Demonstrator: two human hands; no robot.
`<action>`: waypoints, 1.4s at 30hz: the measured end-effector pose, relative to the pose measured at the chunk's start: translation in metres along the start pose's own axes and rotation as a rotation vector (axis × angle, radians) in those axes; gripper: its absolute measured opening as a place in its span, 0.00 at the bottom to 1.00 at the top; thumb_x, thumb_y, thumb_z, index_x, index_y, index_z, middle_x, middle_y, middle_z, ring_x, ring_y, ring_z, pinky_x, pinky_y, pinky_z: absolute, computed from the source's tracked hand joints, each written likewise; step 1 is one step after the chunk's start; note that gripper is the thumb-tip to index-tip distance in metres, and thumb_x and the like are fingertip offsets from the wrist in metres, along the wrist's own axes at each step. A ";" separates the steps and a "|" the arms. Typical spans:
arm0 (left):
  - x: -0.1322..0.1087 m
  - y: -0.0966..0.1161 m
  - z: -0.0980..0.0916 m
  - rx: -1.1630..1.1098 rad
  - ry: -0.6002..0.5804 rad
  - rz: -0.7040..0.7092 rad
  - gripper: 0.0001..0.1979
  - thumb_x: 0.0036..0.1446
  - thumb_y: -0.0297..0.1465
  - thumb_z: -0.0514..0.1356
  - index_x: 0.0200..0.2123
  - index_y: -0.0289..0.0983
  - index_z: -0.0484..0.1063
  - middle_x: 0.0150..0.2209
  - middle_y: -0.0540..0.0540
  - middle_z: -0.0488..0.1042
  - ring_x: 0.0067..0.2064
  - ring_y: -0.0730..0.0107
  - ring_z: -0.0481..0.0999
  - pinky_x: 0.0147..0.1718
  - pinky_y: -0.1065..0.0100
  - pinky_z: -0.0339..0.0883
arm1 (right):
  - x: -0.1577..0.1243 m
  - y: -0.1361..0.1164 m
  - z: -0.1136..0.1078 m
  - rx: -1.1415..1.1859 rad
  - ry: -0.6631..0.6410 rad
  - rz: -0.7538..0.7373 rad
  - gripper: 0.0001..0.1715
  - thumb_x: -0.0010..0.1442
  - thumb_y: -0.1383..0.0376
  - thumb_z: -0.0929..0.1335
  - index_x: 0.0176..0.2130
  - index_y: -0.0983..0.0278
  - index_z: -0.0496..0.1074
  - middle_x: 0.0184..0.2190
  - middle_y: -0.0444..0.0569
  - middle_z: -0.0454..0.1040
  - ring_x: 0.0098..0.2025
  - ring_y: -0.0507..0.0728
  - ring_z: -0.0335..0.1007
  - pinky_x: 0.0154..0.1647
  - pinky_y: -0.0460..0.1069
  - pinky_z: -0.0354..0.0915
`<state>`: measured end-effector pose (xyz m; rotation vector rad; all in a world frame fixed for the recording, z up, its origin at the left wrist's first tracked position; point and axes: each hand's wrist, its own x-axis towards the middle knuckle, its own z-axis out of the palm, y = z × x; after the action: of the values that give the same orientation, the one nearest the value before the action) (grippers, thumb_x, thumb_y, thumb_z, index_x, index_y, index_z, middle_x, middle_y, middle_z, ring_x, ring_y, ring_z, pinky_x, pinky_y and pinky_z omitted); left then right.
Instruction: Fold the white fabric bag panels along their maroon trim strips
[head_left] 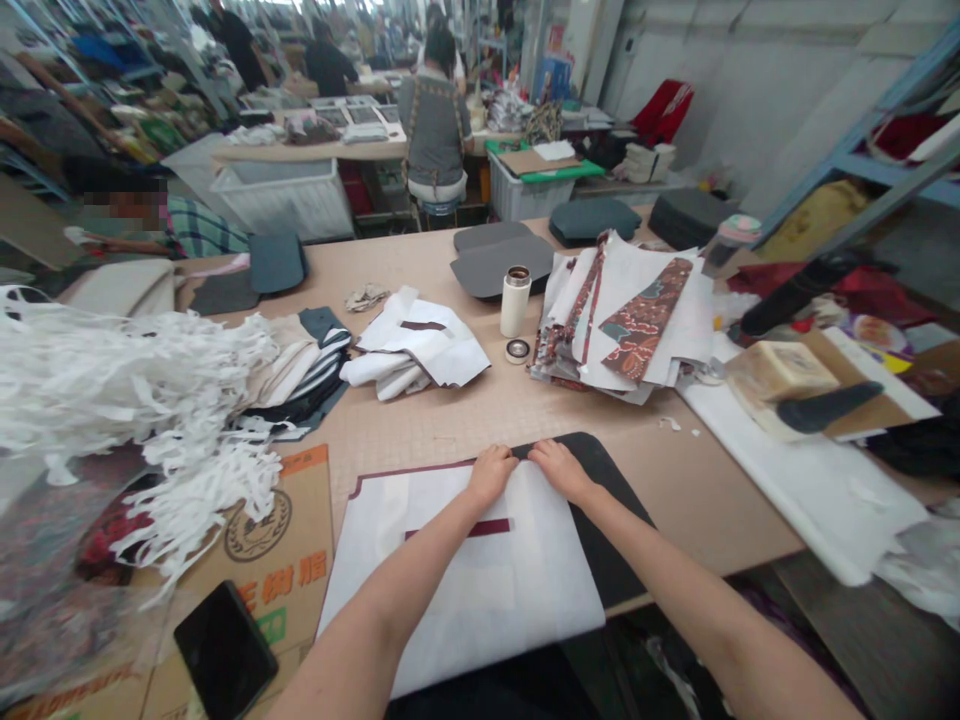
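My left hand [491,476] and my right hand [559,472] rest side by side on the far edge of a white fabric sheet [457,590], fingers curled down onto it. The sheet lies on a dark grey rounded panel [607,530], which shows beyond its far and right edges. A short maroon strip [480,528] shows on the white, just below my left hand. The part of the panel under the sheet is hidden. Both forearms reach in from the bottom of the view.
A mass of white shredded strips [142,400] spills in from the left over a printed cardboard sheet [277,540] holding a black phone [225,650]. Fabric stacks, a white flask [515,305] and grey panels [502,258] cover the table. A seated co-worker [433,125] is beyond it.
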<state>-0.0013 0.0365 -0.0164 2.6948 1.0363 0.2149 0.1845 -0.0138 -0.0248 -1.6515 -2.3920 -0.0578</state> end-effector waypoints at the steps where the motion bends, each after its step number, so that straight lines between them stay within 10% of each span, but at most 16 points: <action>1: -0.002 0.000 0.002 0.033 0.010 0.026 0.13 0.62 0.31 0.48 0.40 0.38 0.73 0.40 0.45 0.71 0.43 0.64 0.66 0.40 0.64 0.59 | -0.002 -0.001 0.000 -0.038 0.014 -0.029 0.09 0.61 0.70 0.61 0.38 0.63 0.69 0.38 0.49 0.68 0.43 0.57 0.61 0.40 0.50 0.59; 14: -0.013 0.009 0.001 0.279 -0.004 0.174 0.11 0.62 0.27 0.46 0.39 0.33 0.67 0.39 0.43 0.68 0.43 0.62 0.64 0.39 0.61 0.58 | -0.011 -0.038 0.003 -0.177 0.198 -0.078 0.15 0.61 0.74 0.58 0.41 0.68 0.71 0.38 0.53 0.70 0.43 0.58 0.63 0.46 0.53 0.62; 27: -0.056 -0.054 -0.033 0.000 -0.052 -0.143 0.12 0.60 0.29 0.50 0.43 0.39 0.72 0.41 0.46 0.71 0.44 0.64 0.66 0.41 0.64 0.58 | 0.006 -0.062 0.010 -0.018 0.101 0.255 0.18 0.58 0.74 0.58 0.42 0.65 0.72 0.40 0.55 0.70 0.43 0.59 0.63 0.45 0.53 0.61; 35: -0.070 -0.074 -0.031 -0.083 -0.043 -0.173 0.12 0.61 0.31 0.51 0.43 0.40 0.72 0.42 0.46 0.71 0.45 0.65 0.65 0.43 0.65 0.57 | 0.048 -0.124 0.038 0.074 0.142 0.190 0.15 0.60 0.71 0.59 0.42 0.63 0.72 0.39 0.51 0.71 0.42 0.58 0.62 0.42 0.51 0.61; 42: -0.087 -0.087 -0.038 0.067 -0.057 0.003 0.13 0.62 0.30 0.48 0.44 0.38 0.70 0.42 0.45 0.70 0.46 0.63 0.64 0.43 0.63 0.56 | 0.044 -0.129 0.032 -0.012 0.121 0.006 0.14 0.60 0.73 0.60 0.43 0.67 0.71 0.40 0.53 0.70 0.43 0.58 0.61 0.45 0.52 0.60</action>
<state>-0.1294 0.0465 -0.0080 2.7454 1.0410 0.1052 0.0449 -0.0151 -0.0337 -1.6118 -2.3019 -0.1666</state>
